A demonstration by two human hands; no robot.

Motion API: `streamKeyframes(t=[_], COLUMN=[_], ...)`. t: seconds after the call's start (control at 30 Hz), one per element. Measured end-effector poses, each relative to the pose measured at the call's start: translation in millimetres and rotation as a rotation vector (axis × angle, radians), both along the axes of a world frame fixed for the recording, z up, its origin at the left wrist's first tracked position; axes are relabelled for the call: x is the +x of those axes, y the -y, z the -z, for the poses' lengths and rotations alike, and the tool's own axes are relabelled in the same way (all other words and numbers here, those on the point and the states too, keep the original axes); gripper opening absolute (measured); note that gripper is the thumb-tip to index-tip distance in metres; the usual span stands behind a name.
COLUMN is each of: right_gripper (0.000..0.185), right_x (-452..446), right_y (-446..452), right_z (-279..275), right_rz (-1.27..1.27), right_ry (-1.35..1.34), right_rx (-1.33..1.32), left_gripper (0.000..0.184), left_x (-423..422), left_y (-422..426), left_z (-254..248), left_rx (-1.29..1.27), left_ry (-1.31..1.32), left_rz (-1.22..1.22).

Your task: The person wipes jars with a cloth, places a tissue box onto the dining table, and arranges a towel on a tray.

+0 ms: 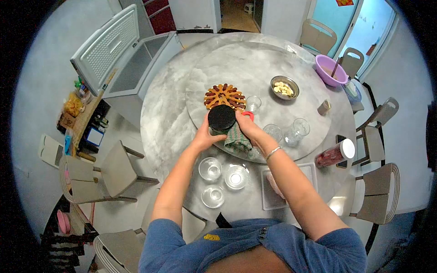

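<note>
Over the near part of the round table I hold up a round container with a black disc-shaped top [221, 118]. My left hand [206, 135] is wrapped round its left side. My right hand [249, 128] is closed at its right side on a green patterned cloth [237, 139], which hangs below the container. A red loop, perhaps a handle, [248, 114] shows by the right fingers; what it belongs to is partly hidden. Just behind the container lies a brown slatted trivet [224, 94]. A clear glass [253, 103] stands right of it.
Nearer me stand clear glass cups [210, 169] and a white tray [311, 173] with something pinkish. Rightward are more glasses [301, 127], a lidded jar [334, 154], a small canister [324, 108], a metal bowl [296, 85] and a purple basin [322, 58]. Chairs [119, 168] surround the table.
</note>
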State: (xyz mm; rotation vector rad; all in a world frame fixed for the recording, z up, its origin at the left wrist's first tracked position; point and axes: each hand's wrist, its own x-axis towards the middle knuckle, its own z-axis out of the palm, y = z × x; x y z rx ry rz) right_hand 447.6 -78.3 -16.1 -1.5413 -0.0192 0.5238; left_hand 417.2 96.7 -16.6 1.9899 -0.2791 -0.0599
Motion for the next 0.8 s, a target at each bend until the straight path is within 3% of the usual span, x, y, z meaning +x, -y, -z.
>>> streamKeyframes(t=[0.13, 0.37, 0.47, 0.53, 0.57, 0.63, 0.7, 0.8], right_gripper=[0.052, 0.052, 0.05, 0.047, 0.047, 0.04, 0.038, 0.037], right_x=[0, 7, -3, -15, -22, -46, -96, -153], right_y=[-2, -2, 0, 11, 18, 33, 51, 95], right_z=[3, 18, 7, -7, -14, -29, -80, -83], right_rz=[-0.011, 0.046, 0.114, 0.067, 0.077, 0.026, 0.04, 0.104], right_ry=[-0.101, 0.043, -0.053, 0.079, 0.085, 0.151, 0.088, 0.044], right_rx=[0.173, 0.06, 0.178, -0.213, -0.214, -0.128, -0.036, 0.105], left_gripper=[0.097, 0.096, 0.097, 0.098, 0.096, 0.095, 0.092, 0.078], left_x=[0, 9, 10, 8, 5, -3, -17, -56], left_y=[-1, -3, -3, -4, -6, -11, -10, 9], left_z=[3, 10, 12, 15, 17, 16, -2, -38], left_rx=[-0.021, -0.015, -0.015, -0.02, 0.12, 0.259, 0.353, 0.287], left_ry=[0.004, 0.068, 0.077, 0.075, -0.001, -0.074, 0.052, 0.164], left_rz=[0.003, 0.032, 0.036, 0.043, -0.051, -0.134, -0.202, -0.188])
